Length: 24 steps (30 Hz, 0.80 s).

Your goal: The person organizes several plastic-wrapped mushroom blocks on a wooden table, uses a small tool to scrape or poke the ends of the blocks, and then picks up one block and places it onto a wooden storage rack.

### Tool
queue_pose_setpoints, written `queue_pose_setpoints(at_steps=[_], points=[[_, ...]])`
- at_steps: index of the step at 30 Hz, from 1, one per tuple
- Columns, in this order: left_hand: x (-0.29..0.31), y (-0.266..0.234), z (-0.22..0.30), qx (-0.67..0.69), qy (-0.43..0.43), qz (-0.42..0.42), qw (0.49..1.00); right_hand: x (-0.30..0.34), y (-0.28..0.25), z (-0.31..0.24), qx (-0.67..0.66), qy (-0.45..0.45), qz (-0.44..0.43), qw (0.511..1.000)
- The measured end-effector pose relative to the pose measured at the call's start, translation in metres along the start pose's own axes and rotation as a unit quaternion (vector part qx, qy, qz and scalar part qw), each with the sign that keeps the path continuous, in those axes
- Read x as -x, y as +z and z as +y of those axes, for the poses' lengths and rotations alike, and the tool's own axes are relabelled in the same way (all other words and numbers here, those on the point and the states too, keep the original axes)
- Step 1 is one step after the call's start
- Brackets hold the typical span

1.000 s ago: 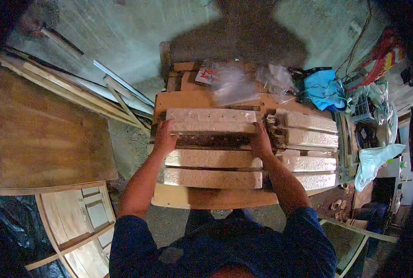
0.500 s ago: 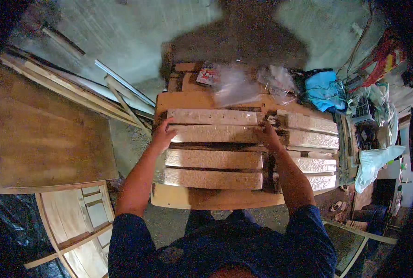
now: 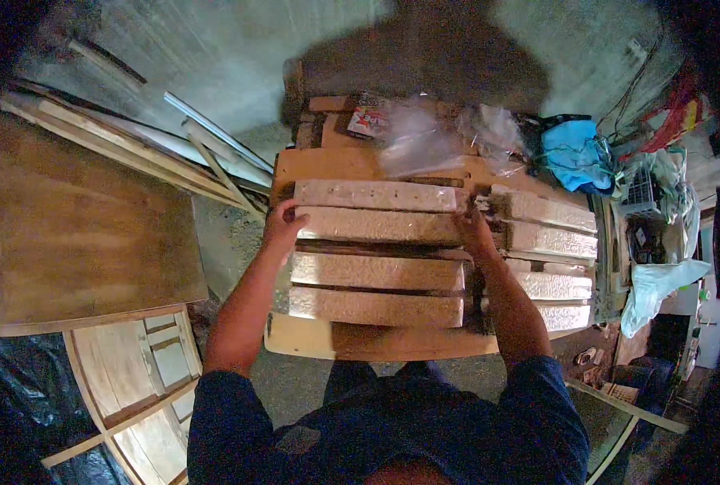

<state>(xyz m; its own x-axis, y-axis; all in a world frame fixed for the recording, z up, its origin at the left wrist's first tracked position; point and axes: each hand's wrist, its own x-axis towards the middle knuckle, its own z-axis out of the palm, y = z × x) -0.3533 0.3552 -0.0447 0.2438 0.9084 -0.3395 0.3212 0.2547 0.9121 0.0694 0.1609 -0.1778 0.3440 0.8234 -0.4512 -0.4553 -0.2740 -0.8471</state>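
Observation:
Four long pale bars with a bumpy, shiny surface lie crosswise in a stack of rows on an orange-tan table point(image 3: 327, 166). My left hand point(image 3: 281, 226) is closed at the left end of the second bar point(image 3: 380, 225), its thumb over the near corner and its fingers by the end of the farthest bar point(image 3: 368, 196). At the opposite end of the second bar, my right hand point(image 3: 475, 228) grips with its fingers partly hidden. Nearer to me lie the third bar point(image 3: 376, 272) and the fourth bar point(image 3: 376, 307), untouched.
A second column of similar bars point(image 3: 542, 238) lies on the right. Clear plastic bags point(image 3: 424, 145) and a blue bundle point(image 3: 576, 153) are at the table's back. Wood strips point(image 3: 133, 153) and a brown panel point(image 3: 85, 234) stand left, with a wooden frame point(image 3: 133, 364) below.
The view has shifted slightly, so the table sits a little higher and farther right. Both hands stay at the ends of the second bar, with little visible movement against it.

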Motion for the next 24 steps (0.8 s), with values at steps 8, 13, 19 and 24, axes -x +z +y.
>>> queue_pose_setpoints(at_steps=[8,13,19,24], points=[[-0.003,-0.009,-0.021,-0.253,0.198,0.089,0.943,0.061,0.08,-0.072,0.552,-0.123,0.162,0.809],[-0.011,0.017,0.026,-0.393,0.373,0.08,0.837,0.007,0.05,-0.055,0.611,-0.332,0.166,0.699],[-0.062,0.039,0.01,-0.471,0.435,0.055,0.766,-0.007,0.127,-0.083,0.749,-0.255,0.029,0.611],[-0.055,0.051,0.028,-0.489,0.306,-0.048,0.815,0.02,0.147,-0.133,0.739,-0.203,-0.111,0.632]])
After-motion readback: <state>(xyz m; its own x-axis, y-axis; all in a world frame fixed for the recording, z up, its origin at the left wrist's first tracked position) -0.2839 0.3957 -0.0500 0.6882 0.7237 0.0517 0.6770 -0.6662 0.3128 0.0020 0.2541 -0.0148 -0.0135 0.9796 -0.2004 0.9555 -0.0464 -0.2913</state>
